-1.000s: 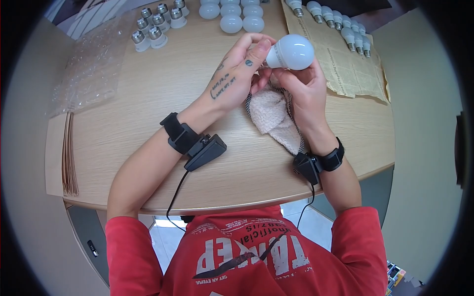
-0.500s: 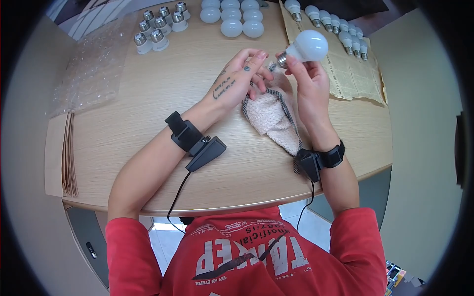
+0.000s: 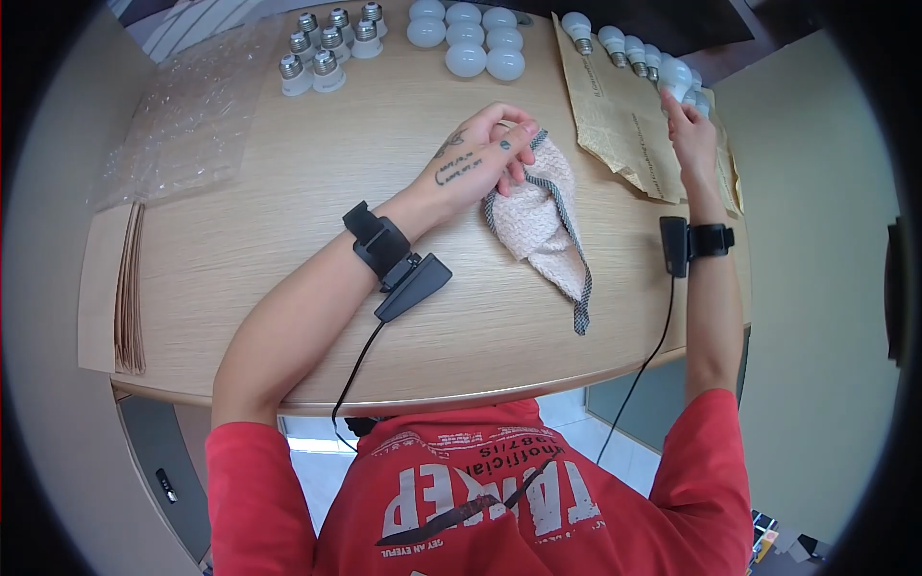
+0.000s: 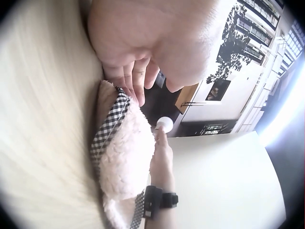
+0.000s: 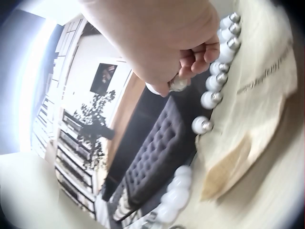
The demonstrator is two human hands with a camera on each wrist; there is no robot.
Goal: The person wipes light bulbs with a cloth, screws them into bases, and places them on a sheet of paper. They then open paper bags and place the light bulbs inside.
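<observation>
In the head view the right hand (image 3: 693,144) pinches a white bulb (image 3: 675,75) by its base, over the far right part of a printed paper sheet (image 3: 624,144). The right wrist view shows the bulb (image 5: 178,85) mostly hidden by the hand. At the middle of the table the left hand (image 3: 485,154) rests at the upper end of a pink fleecy cloth (image 3: 533,221) with a checked edge. Its fingers are loosely bent in the left wrist view, touching the cloth (image 4: 126,157), with no clear grip on it.
Bulbs (image 3: 612,40) lie in rows on the paper's far side. Round white bulbs (image 3: 466,60) stand at the back middle, and white bases with metal screw tops (image 3: 327,73) at the back left. Bubble wrap (image 3: 197,125) and folded brown paper (image 3: 113,288) lie along the left.
The right hand has carried the bulb away from the cloth, to the right and back, over the paper. The left hand has stayed by the cloth, shifting slightly right in the view.
</observation>
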